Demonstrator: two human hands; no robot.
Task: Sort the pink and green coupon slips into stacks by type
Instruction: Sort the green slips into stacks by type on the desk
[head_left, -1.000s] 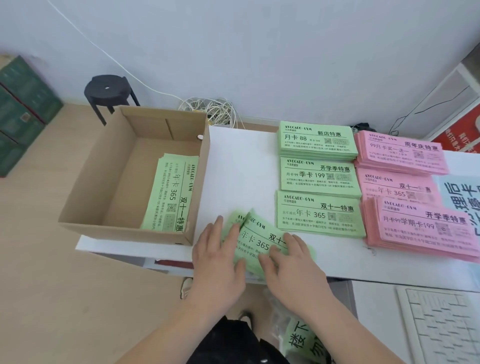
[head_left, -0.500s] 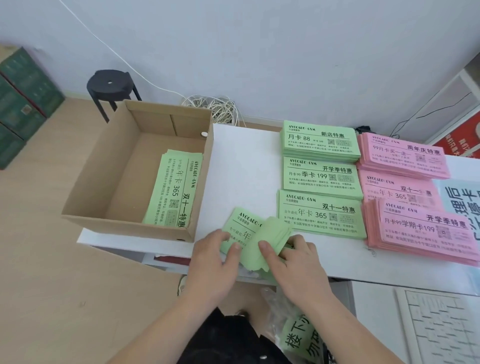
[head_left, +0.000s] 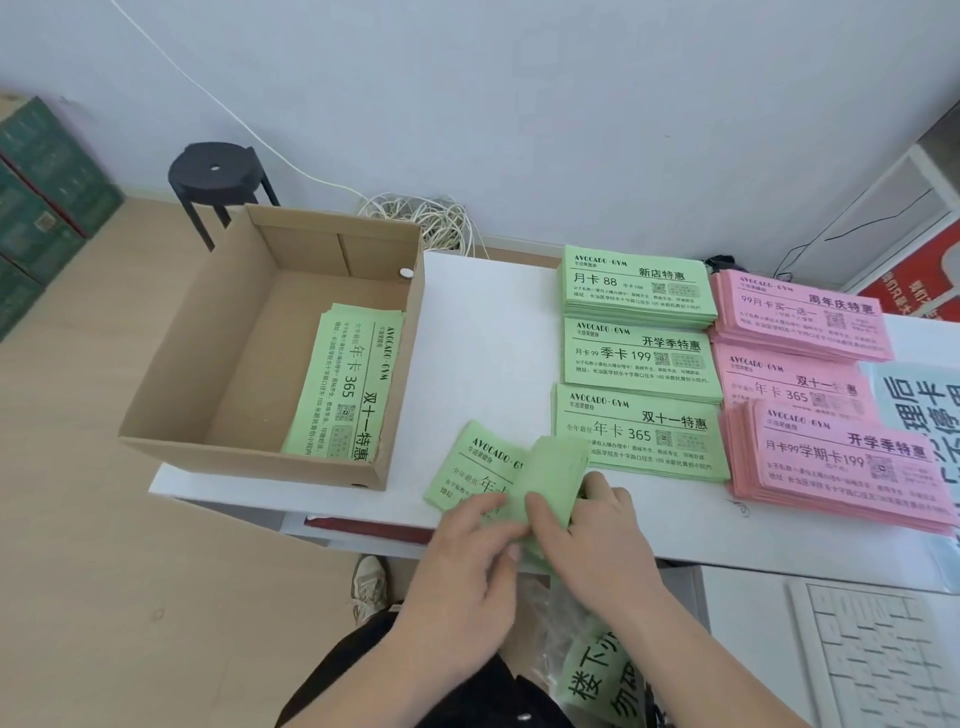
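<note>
A small bundle of green slips (head_left: 483, 470) lies at the table's front edge. My right hand (head_left: 597, 540) grips its right part, which is folded up and over so the blank back shows. My left hand (head_left: 467, 556) presses the bundle's near edge with its fingertips. Behind it sit three green stacks (head_left: 639, 358) in a column, and to their right three pink stacks (head_left: 810, 395). More green slips (head_left: 343, 384) lie inside the cardboard box (head_left: 218, 358) on the left.
The white table (head_left: 488, 353) holds the box overhanging its left edge. A keyboard (head_left: 883, 654) lies at lower right, a blue printed sheet (head_left: 924, 410) at far right. A black stool (head_left: 215, 179) and coiled cable (head_left: 431, 218) stand behind. Green boxes (head_left: 36, 208) stand on the floor.
The flat green bundle has had its right part lifted and folded over by my right hand. My left hand slid from on top of the slips to their near edge.
</note>
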